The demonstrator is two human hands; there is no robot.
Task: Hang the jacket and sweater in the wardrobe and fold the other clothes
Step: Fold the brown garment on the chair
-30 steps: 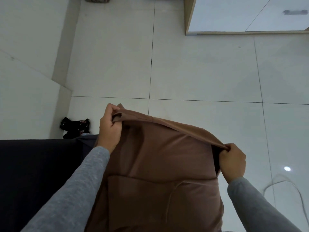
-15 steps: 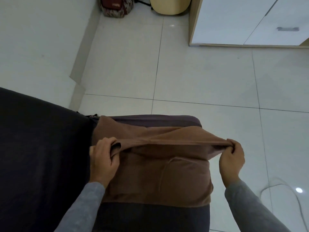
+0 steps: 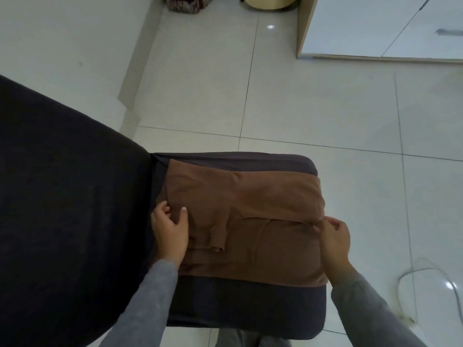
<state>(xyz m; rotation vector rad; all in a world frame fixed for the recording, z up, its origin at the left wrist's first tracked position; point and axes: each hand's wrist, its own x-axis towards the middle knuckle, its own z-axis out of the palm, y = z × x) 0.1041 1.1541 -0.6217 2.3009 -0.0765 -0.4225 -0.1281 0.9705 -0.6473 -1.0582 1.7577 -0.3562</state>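
A brown garment [image 3: 253,211] lies folded flat on a dark seat cushion [image 3: 240,304], its upper half laid down over the lower half. My left hand [image 3: 170,231] rests at the garment's left edge with relaxed fingers spread on the cloth. At the right edge my right hand [image 3: 334,236] pinches the fold of the fabric between thumb and fingers. Both arms wear grey sleeves.
The dark sofa back [image 3: 62,209] fills the left side. White floor tiles [image 3: 313,108] surround the seat. A white cabinet [image 3: 375,26] stands at the top right, a patterned bag [image 3: 185,3] and a rounded tan object [image 3: 270,2] at the top. A white cable [image 3: 411,279] loops at the right.
The raised top edge of the brown garment has come down flat onto the cushion. My left hand has let go of it and now lies on the cloth.
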